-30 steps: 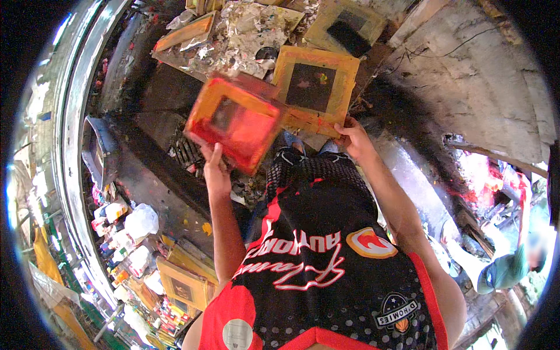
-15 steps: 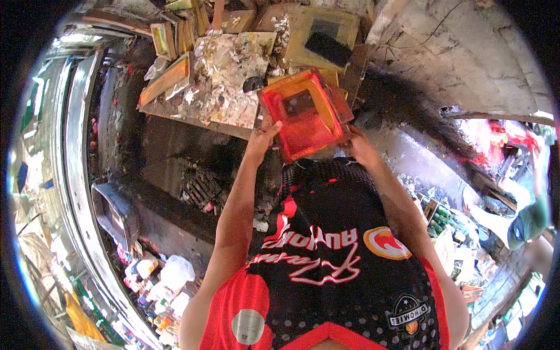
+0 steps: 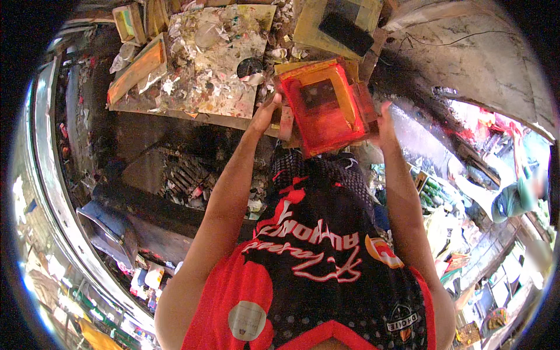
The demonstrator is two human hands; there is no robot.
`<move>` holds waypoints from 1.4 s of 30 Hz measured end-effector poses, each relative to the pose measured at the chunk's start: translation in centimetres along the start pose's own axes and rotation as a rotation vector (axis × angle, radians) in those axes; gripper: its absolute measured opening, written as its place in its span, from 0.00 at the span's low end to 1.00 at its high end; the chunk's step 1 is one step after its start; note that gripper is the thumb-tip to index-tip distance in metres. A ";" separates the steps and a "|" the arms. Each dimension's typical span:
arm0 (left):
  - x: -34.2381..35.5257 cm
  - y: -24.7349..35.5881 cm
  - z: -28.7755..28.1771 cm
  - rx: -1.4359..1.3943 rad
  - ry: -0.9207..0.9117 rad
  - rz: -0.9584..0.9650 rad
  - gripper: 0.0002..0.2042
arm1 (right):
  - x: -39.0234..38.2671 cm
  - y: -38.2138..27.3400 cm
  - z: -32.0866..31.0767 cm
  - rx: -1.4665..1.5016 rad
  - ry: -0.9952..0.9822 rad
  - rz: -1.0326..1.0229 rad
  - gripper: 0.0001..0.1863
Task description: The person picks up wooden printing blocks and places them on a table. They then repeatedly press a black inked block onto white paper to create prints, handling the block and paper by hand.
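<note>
red-smeared frame [image 3: 329,127] by the near right corner of the table [image 3: 221,121]
left hand [image 3: 265,115] and right hand [image 3: 383,127] flank it, probably steadying both sides; fingers are partly hidden, so whether either grips i cannot tell. its boxy, raised rim looks glossy; a yellowish frame [image 3: 352,69] shows behind. flaky scraps [image 3: 170,86] litter the table's near edge.

The red frame [image 3: 326,128] hides most of the yellow frame [image 3: 352,69] beneath it, and blur around the left hand [image 3: 265,116] and right hand [image 3: 383,128] leaves unclear how the fingers meet the edges. At the far side, the pale yellow screen [image 3: 306,26] is cut off by the picture's edge and partly covered by a dark block [image 3: 345,33]. The co-worker [image 3: 513,204] at far right is partly blurred, while the small items [image 3: 146,279] at near left are too small to tell.
</note>
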State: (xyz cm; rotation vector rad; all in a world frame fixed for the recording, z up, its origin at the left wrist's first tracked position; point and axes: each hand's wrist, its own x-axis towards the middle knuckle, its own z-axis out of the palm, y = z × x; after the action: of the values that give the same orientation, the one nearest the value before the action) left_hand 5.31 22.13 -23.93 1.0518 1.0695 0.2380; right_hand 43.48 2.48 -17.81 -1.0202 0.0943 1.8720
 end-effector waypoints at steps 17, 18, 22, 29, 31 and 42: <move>-7.8 -1.0 -18.3 -0.285 -0.091 -0.150 0.40 | -4.7 3.3 26.1 0.211 0.154 -0.140 0.42; -10.4 -3.3 -22.4 -0.332 -0.066 -0.150 0.38 | -2.3 5.3 24.8 -0.034 0.182 -0.245 0.46; -17.8 2.7 -23.3 -0.523 -0.018 -0.206 0.47 | 2.1 8.5 24.9 -0.293 0.027 -0.301 0.55; -28.5 2.8 -25.1 -0.414 0.275 -0.186 0.50 | 2.1 11.7 29.0 -0.310 -0.154 -0.240 0.62; -29.4 3.0 -24.5 -0.393 0.299 -0.175 0.50 | 2.1 12.3 29.1 -0.295 -0.161 -0.263 0.63; -12.9 0.1 -15.2 -0.155 -0.008 -0.165 0.46 | 3.7 7.3 16.6 0.175 -0.100 -0.125 0.34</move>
State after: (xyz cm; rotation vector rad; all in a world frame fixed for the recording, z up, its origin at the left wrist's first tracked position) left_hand -13.47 23.17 -17.25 0.8209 1.1062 0.1803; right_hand 27.12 8.98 -12.13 -0.7942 0.1301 1.7639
